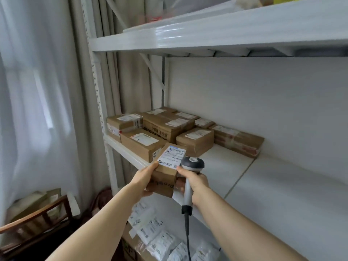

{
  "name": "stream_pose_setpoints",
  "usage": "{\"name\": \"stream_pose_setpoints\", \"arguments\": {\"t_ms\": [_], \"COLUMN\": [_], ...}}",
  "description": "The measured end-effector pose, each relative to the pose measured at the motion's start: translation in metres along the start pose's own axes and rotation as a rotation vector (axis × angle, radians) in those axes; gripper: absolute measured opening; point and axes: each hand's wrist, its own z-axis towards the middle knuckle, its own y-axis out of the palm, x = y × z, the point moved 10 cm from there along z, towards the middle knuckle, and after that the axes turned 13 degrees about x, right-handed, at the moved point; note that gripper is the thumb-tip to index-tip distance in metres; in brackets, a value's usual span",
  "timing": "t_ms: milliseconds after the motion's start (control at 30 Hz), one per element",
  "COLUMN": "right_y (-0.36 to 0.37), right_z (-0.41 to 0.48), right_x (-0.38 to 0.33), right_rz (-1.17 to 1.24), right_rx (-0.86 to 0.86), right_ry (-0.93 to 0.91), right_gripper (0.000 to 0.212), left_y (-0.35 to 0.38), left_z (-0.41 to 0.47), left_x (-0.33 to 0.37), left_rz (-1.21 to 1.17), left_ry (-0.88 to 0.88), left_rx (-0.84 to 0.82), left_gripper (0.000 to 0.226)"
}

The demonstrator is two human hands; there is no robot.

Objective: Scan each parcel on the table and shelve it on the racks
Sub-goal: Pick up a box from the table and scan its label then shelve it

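Your left hand (144, 180) grips the cardboard parcel (170, 159); at its 3 o'clock your right hand (195, 182) holds the barcode scanner (193, 163), maybe touching the parcel.

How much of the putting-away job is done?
Some is done: several brown boxes already sit on the shelf. Right now the left hand holds a small box at the shelf edge, while the right hand grips the scanner beside its label. That box is not yet set down. The table is out of view, so I cannot tell how many remain.
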Motion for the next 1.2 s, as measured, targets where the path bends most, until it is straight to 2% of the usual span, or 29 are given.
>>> {"name": "stream_pose_setpoints", "arguments": {"t_ms": [167,233,300,400,433,567,733,833,933,1033,1200], "right_y": [0.032,0.035,0.035,0.033,0.031,0.022,0.009,-0.006,-0.030,-0.069,-0.174], "right_z": [0.035,0.045,0.053,0.060,0.061,0.062,0.054,0.040,0.021,-0.008,-0.080], "right_x": [-0.007,-0.007,-0.008,-0.010,-0.010,-0.008,-0.007,-0.006,-0.005,-0.004,0.015], "right_rz": [-0.031,-0.053,-0.059,-0.025,-0.009,0.031,0.013,-0.033,-0.076,-0.098,-0.039], "right_rx": [0.075,0.129,0.161,0.176,0.187,0.222,0.225,0.218,0.218,0.240,0.288], "right_ry": [-0.057,-0.070,-0.078,-0.075,-0.068,-0.038,-0.053,-0.078,-0.104,-0.132,-0.121], "right_gripper": [0.035,0.046,0.049,0.048,0.047,0.046,0.042,0.040,0.041,0.040,0.040], "left_y": [0.006,0.008,0.016,0.034,0.040,0.057,0.059,0.054,0.057,0.086,0.151], "left_z": [0.044,0.058,0.061,0.046,0.043,0.056,0.068,0.056,0.017,-0.038,-0.147], "left_x": [0.037,0.053,0.065,0.081,0.083,0.084,0.085,0.085,0.088,0.076,0.030], "left_rz": [0.036,0.143,0.375,0.831,0.906,0.982,1.002,1.000,0.998,0.988,1.042], "left_ry": [0.125,0.277,0.461,0.823,0.862,0.865,0.875,0.847,0.940,1.055,1.137], "left_rx": [-0.019,0.006,0.009,0.092,0.101,0.066,0.066,0.127,0.223,0.133,-0.074], "left_gripper": [0.042,0.064,0.085,0.079,0.077,0.064,0.061,0.075,0.094,0.090,0.083]}}
